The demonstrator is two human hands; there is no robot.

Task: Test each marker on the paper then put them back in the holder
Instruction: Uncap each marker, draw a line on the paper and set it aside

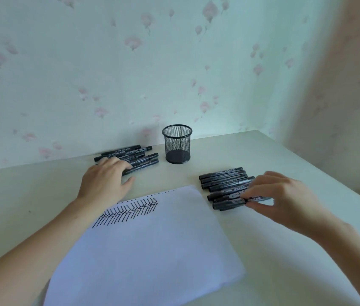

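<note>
Both my hands are on marker piles, the mesh holder standing between them near the worktop's back edge.

My left hand (106,180) lies with relaxed fingers on the left pile of markers (137,156) by the back edge, gripping none. The black mesh holder (177,144) stands upright just right of that pile. The paper (152,246), with a row of black test strokes (128,213) at its far left corner, lies toward the front edge. My right hand (285,197) pinches one marker (230,204) at the near end of the right pile of markers (223,180).
</note>
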